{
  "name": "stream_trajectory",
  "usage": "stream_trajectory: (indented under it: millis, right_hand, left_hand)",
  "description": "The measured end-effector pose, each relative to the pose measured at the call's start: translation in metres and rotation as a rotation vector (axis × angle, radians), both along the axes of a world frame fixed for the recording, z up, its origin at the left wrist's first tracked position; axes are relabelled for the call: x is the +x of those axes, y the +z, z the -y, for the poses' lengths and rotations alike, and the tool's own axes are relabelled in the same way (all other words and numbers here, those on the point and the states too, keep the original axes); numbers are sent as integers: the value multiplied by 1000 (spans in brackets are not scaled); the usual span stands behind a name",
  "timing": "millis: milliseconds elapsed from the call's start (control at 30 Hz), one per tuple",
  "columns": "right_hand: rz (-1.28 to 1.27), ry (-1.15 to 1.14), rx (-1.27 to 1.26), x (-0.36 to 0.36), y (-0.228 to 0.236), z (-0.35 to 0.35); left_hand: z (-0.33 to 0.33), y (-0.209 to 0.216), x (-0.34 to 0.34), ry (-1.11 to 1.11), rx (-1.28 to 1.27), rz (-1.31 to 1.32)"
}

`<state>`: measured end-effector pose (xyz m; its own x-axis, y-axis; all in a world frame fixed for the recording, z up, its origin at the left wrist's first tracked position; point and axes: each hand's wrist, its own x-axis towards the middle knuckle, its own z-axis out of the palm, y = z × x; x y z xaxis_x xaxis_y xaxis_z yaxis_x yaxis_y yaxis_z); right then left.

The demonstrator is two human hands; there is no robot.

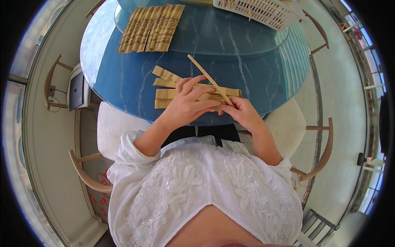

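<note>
The right hand (242,113) pinches the near end of a pair of wooden chopsticks (210,80) between thumb and fingertips. The sticks' long axis runs diagonally — up and to the person's left, away from the body — with the far tip standing clear above the blue worktop (123,74). The held end sits right at the mouth of a tan paper sleeve (214,95), which lies crosswise, its long axis running left to right just in front of both hands.

The left hand (187,103) rests on that sleeve with fingers loosely spread and slightly curled, fingertips pressing the paper down close to where the sticks meet it. So sticks and sleeve do not line up: the sticks cross the sleeve at a steep angle. The right hand is the nearer one to the sticks; the left is nearer to the sleeve. Whether the stick ends are already inside the paper cannot be told, since the fingers cover that spot.

A few more sleeves (164,82) lie just left of the hands, some overlapping. Farther back on the worktop lies a fan of sleeves (150,29) side by side, and a white slatted basket (263,12) sits at the far right edge.
</note>
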<state>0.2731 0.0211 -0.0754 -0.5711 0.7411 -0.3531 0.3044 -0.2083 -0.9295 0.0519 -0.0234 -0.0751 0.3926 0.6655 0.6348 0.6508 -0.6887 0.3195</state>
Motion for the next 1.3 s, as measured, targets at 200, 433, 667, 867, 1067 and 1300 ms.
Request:
stream_trajectory:
  millis: [200, 433, 667, 867, 1067, 1300]
  right_hand:
    - [1, -26, 41, 9, -7, -5]
    - [51, -30, 78, 8, -18, -12]
    - [91, -62, 101, 6, -15, -12]
    - [129, -56, 164, 6, -19, -10]
    - [157, -31, 185, 7, -19, -9]
    - [65, -150, 487, 42, -9, -2]
  left_hand:
    - [-15, -11, 6, -207, -238, 89]
    - [-14, -13, 7, -195, -352, 108]
    - [-14, -14, 10, -176, -463, 190]
    - [-11, -12, 14, -141, -530, 192]
    - [-13, -14, 14, -155, -564, 170]
    - [-18, -8, 6, -95, -673, 240]
